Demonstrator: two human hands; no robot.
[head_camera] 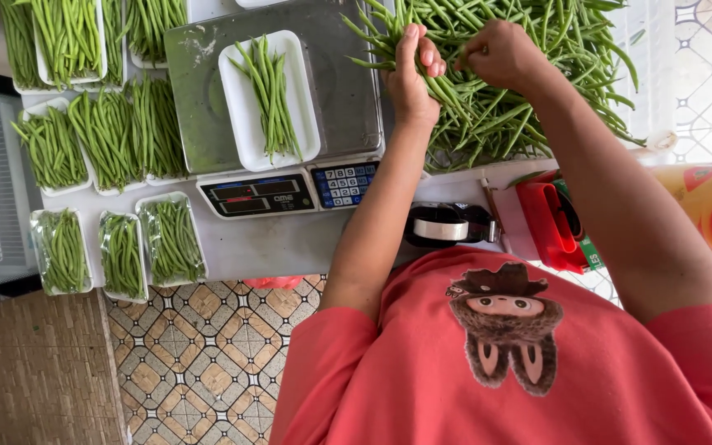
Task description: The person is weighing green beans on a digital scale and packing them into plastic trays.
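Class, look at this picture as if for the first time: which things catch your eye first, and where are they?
A big heap of green beans fills the top right, with the left hand and right hand gathering a bunch from it. Left of them, a white tray of beans lies on a grey weighing scale. Further left stand filled trays, three of them film-wrapped.

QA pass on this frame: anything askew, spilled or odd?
Nothing stands out. Both hands, left hand and right hand, are in the loose bean pile. The white tray sits a little crooked on the scale, its beans inside.
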